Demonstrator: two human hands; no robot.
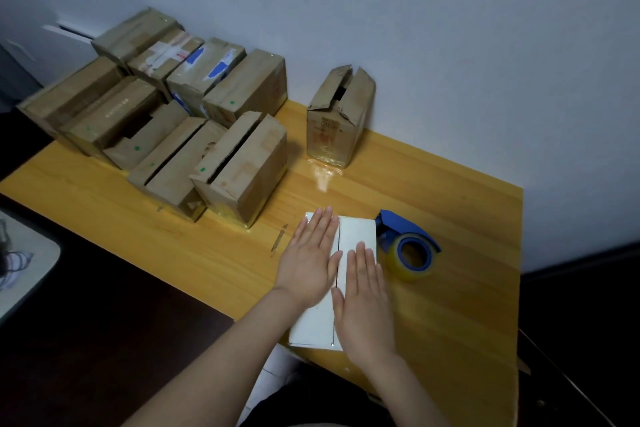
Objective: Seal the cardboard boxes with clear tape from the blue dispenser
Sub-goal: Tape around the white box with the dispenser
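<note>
Head view, wooden counter (pixel 450 218), brown boxes (pixel 242 163) clustered far left, lone box (pixel 337 118) upright by the wall, flaps ajar, dispenser (pixel 408 246) just right of white box (pixel 356 232) at near edge, left hand (pixel 311 263) and right hand (pixel 363 291) flat on its closed flaps, fingers (pixel 325 225) straight, pressed together.

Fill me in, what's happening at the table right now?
A person presses the left hand and right hand flat on the top flaps of a white box at the near edge of the wooden table, holding them shut along the centre seam. The blue tape dispenser lies untouched just right of the box. A cluster of brown cardboard boxes sits far left, several with gaping flaps, and one lone brown box stands by the wall, top open.
</note>
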